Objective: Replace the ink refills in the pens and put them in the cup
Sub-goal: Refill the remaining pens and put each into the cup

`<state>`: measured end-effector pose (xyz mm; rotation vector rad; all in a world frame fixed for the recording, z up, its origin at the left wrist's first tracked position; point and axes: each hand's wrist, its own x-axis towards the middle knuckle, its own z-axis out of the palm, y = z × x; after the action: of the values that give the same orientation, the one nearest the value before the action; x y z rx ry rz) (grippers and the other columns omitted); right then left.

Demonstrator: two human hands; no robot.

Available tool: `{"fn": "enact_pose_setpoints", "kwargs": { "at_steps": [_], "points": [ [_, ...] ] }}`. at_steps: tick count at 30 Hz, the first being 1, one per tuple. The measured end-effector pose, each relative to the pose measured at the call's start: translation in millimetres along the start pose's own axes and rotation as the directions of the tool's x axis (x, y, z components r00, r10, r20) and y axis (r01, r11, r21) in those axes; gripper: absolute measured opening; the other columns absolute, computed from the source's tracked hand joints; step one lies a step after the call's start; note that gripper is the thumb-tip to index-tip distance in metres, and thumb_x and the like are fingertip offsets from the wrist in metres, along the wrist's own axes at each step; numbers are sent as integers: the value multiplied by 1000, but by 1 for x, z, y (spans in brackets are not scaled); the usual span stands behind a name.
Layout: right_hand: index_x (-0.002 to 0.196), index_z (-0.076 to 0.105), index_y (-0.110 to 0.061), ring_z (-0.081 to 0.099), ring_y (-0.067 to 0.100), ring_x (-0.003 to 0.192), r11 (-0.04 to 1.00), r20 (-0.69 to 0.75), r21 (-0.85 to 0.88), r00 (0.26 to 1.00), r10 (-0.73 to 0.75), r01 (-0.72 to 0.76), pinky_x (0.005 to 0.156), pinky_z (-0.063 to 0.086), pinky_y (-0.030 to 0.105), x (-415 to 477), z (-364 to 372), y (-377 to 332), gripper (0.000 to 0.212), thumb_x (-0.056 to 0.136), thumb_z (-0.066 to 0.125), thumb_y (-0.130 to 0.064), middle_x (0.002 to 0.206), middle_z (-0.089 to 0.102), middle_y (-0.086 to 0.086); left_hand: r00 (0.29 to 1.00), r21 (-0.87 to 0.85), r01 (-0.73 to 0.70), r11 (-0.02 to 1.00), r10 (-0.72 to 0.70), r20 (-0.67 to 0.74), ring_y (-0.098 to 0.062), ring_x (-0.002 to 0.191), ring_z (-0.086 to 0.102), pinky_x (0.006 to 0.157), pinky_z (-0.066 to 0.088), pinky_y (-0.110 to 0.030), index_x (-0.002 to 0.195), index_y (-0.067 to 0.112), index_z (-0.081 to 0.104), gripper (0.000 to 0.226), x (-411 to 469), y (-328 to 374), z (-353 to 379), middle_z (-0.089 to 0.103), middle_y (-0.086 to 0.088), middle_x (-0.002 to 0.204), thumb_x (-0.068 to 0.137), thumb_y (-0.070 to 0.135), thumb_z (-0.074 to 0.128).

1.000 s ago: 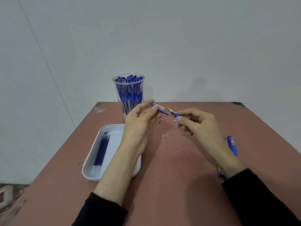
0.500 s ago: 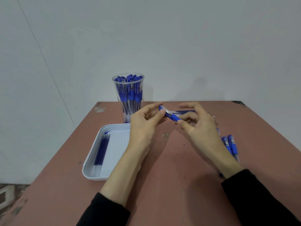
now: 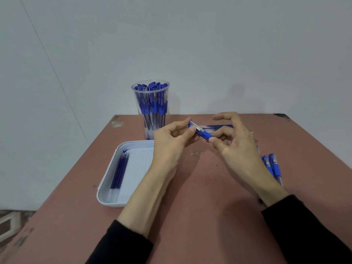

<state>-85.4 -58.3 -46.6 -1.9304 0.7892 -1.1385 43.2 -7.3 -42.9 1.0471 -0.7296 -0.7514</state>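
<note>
left hand (image 3: pixel 171 141) raised mid-table, thumb and forefinger pinching pen (image 3: pixel 200 132) at its far-left end | right hand (image 3: pixel 231 143) pinching pen's near-right end, other fingers arched, loose | pen tilted, above table (image 3: pixel 190 216) | cup (image 3: pixel 150 109) far, full of pens | tray (image 3: pixel 106 187) left, refills (image 3: pixel 120 172) inside | spare pens (image 3: pixel 272 166) right

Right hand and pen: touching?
Touching. Head view: the right hand pinches the pen at its near end with thumb and fingertip, no gap; the left hand holds the other end.
</note>
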Motion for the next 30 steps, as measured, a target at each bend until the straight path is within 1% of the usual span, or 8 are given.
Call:
{"fn": "enact_pose_setpoints", "kwargs": {
  "at_steps": [9, 11, 13, 19, 22, 25, 27, 30],
  "points": [
    [100, 49, -36, 55, 21, 62, 999, -36, 44, 999, -8, 10, 67, 47, 32, 0, 5, 2, 43, 84, 64, 1, 69, 67, -5, 1000, -10, 3, 1000, -3, 0, -12, 65, 67, 72, 58, -24, 110, -3, 61, 23, -1, 4, 4, 68, -9, 78, 87, -5, 60],
    [102, 48, -35, 60, 24, 67, 999, -57, 45, 998, -4, 6, 69, 50, 32, 0, 6, 1, 42, 85, 65, -1, 71, 69, -6, 1000, -17, 8, 1000, -7, 13, -17, 67, 68, 72, 59, -28, 111, 2, 60, 23, -1, 7, 7, 68, -10, 79, 89, -4, 58],
    [107, 47, -32, 60, 19, 66, 999, -68, 43, 998, 2, 1, 67, 49, 30, 0, 8, 1, 40, 86, 65, -4, 73, 70, -8, 999, 11, -7, 1000, 7, 36, -22, 73, 68, 74, 59, -31, 113, 8, 58, 27, -2, 7, 9, 68, -13, 79, 89, -4, 58],
    [109, 47, -33, 61, 5, 57, 993, -40, 115, 999, -2, 7, 64, 46, 21, -3, 11, -2, 37, 89, 63, -5, 78, 72, -9, 991, 167, -134, 977, 129, 38, -25, 82, 71, 77, 57, -28, 120, 12, 58, 37, -8, 8, 8, 71, -16, 89, 86, -3, 63],
    [115, 50, -23, 65, 7, 59, 981, 17, 196, 1000, -5, 1, 60, 48, 15, -5, 10, -6, 32, 91, 60, -5, 79, 73, -7, 977, 260, -212, 942, 208, 42, -25, 80, 71, 81, 57, -37, 116, 18, 61, 36, -9, 17, 5, 70, -12, 85, 86, 0, 63],
    [116, 52, -26, 68, 12, 63, 983, 83, 184, 997, -4, -11, 61, 46, 14, -8, 12, -9, 29, 92, 57, -11, 78, 73, 1, 952, 359, -297, 885, 305, 38, -19, 80, 70, 80, 56, -37, 115, 24, 61, 36, -8, 37, 0, 67, -4, 82, 85, 4, 63],
    [115, 53, -28, 65, 5, 62, 989, 96, 150, 995, -14, 0, 62, 44, 11, -10, 14, -8, 28, 92, 58, -13, 75, 72, -5, 913, 405, -376, 834, 409, 6, -19, 81, 70, 82, 56, -39, 115, 27, 61, 35, -2, 59, -9, 67, -5, 85, 85, 8, 64],
    [115, 53, -28, 56, -4, 56, 997, 84, 72, 996, -38, 32, 61, 41, 8, -10, 16, -5, 30, 90, 63, -15, 65, 65, -13, 798, 466, -514, 720, 601, -48, -19, 84, 69, 80, 57, -42, 114, 30, 58, 36, 12, 99, -25, 67, -6, 88, 83, 13, 61]
  ]
}}
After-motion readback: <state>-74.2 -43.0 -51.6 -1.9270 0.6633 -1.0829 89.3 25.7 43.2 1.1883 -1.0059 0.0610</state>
